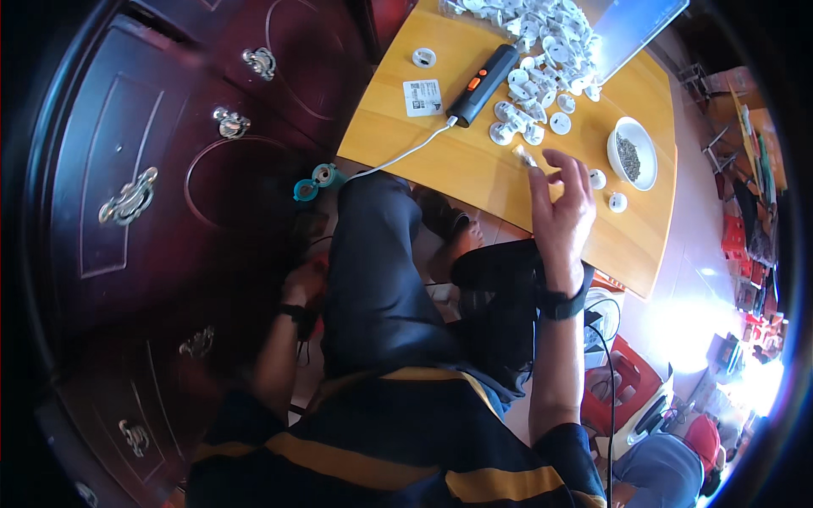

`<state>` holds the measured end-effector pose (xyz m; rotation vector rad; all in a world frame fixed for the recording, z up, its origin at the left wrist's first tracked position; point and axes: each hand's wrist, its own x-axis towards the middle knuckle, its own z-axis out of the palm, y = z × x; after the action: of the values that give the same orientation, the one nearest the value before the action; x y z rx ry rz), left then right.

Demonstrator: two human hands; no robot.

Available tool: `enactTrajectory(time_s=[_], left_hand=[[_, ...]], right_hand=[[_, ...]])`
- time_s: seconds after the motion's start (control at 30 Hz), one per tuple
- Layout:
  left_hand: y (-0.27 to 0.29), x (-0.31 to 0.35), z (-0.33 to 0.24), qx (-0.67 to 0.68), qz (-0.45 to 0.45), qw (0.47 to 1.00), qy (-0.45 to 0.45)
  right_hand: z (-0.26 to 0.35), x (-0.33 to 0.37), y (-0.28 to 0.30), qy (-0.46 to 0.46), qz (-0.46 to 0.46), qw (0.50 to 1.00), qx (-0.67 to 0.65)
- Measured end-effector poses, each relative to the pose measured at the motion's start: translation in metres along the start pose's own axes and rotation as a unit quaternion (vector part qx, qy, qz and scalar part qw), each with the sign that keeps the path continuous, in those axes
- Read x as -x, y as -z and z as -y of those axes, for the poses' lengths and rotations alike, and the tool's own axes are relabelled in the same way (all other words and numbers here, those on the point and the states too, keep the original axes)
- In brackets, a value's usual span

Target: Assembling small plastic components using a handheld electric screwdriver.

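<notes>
At the upper centre, a wooden table bears a heap of white plastic parts, a black tool with orange buttons, and a white bowl of small grey pieces. The right hand hovers right of centre, thumb and forefinger apart. The left hand, left of centre, is dim, beside dark-red drawers.

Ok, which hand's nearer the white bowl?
Right: the right hand is over the table, left of the white bowl. The left hand is low beside the left thigh, off the table, much farther away.
</notes>
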<state>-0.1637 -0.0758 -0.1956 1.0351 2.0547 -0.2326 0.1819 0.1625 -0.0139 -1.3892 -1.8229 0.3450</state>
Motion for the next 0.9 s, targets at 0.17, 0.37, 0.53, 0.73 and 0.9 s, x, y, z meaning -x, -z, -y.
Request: enactTrajectory(time_s=[0.17,0.37,0.53,0.73,0.9], left_hand=[[0.017,0.048,0.022,0.053,-0.188,0.981,0.015],[0.080,0.105,-0.034,0.337,-0.324,0.858,-0.213],[0.089,0.119,-0.113,0.350,-0.242,0.822,-0.378],[0.079,0.094,-0.164,0.289,-0.308,0.780,-0.461],[0.086,0.084,-0.165,0.356,-0.243,0.804,-0.410]], right_hand=[[-0.015,-0.008,-0.022,0.070,0.022,0.993,0.095],[-0.017,-0.001,-0.018,0.076,0.039,0.991,0.100],[-0.005,0.032,-0.016,0.092,0.050,0.984,0.146],[-0.001,0.032,-0.027,0.121,0.005,0.983,0.139],[0.001,0.053,-0.017,0.162,-0.002,0.987,-0.019]])
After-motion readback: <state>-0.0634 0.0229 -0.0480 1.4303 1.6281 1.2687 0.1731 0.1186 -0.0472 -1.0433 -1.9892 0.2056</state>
